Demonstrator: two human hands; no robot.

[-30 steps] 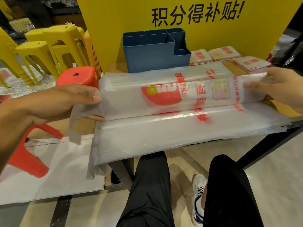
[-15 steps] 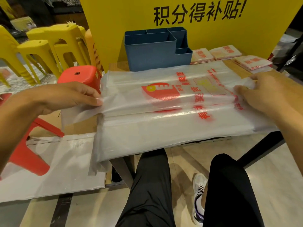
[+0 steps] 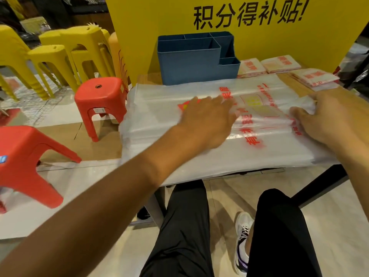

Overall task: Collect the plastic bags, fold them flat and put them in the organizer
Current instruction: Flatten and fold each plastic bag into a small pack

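Note:
A clear plastic bag [image 3: 159, 108] with red print lies lengthwise on the small table, on top of a stack of similar bags. My left hand [image 3: 205, 120] lies flat on the bag's middle, fingers straight, pressing it down. My right hand [image 3: 327, 116] grips the bag's bunched right end with curled fingers. The blue organizer [image 3: 191, 62] with several compartments stands behind the bags against the yellow board. Three folded bag packets [image 3: 279, 63] lie to its right.
Red stools [image 3: 101, 102] and yellow stools [image 3: 60, 54] stand to the left. A sheet of plastic lies on the floor at lower left. My legs in black trousers are under the table. The yellow board [image 3: 159, 15] closes the back.
My left hand let go of the bag's left end and slid right onto its middle. The bag has dropped flat onto the stack. My right hand stays at the right end.

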